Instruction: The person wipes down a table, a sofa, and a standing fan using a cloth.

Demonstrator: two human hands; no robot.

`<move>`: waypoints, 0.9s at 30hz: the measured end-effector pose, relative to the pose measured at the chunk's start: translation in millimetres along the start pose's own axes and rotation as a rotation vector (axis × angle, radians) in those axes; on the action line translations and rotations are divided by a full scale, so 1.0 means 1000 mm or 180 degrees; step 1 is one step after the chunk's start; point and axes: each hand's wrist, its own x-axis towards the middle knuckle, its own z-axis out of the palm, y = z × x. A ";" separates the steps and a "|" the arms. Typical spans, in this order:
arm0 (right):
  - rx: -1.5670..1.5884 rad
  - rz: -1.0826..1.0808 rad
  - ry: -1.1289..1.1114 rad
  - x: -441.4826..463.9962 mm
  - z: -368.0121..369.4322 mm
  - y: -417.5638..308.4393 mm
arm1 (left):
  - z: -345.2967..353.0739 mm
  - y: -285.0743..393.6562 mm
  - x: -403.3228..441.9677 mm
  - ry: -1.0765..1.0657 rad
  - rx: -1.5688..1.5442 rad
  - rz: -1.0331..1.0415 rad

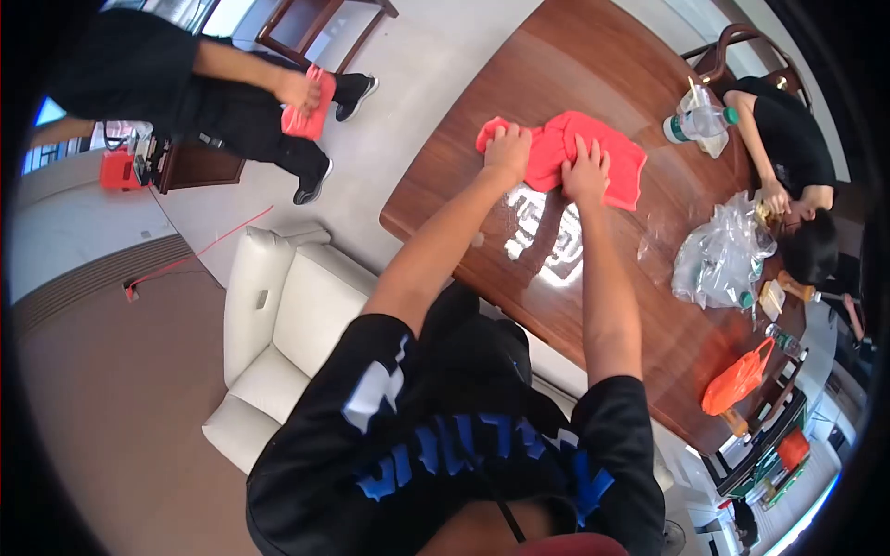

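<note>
A red cloth point(564, 134) lies bunched on the glossy wooden table point(491, 88), its right part spread wider and its left end narrow. My left hand point(508, 153) is closed over the narrow end, with fingers curled into the fabric. On the wider part rests my right hand point(586, 171), its fingers spread and pressing on the cloth from above. Both arms reach forward over the table's near edge. Below my hands, a bright patch of reflected light point(547, 236) shows on the tabletop. Fabric folds hide some of the left fingertips.
A clear plastic bag point(718, 255), a large bottle point(700, 123) and an orange bag point(737, 380) stand on the table's right side. One person point(788, 139) sits there, bent forward. At the left, another person's hand point(297, 91) holds a folded red cloth point(311, 116). A cream armchair point(306, 306) stands beside me.
</note>
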 end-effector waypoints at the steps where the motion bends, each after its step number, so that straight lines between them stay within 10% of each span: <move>1: -0.0019 -0.0089 0.0284 -0.022 -0.005 0.003 | -0.006 0.012 -0.012 -0.0177 0.0004 0.0118; 9: -0.0158 0.0340 0.0135 -0.299 0.003 0.015 | 0.017 0.005 -0.229 -0.0972 0.0085 0.1305; 22: -0.0425 -0.0079 -0.0176 -0.101 -0.001 0.056 | 0.026 0.007 0.019 -0.0921 0.0560 0.2874; 27: -0.0471 0.0499 0.0485 -0.001 -0.015 0.053 | 0.041 0.049 0.109 0.0035 0.0271 0.1727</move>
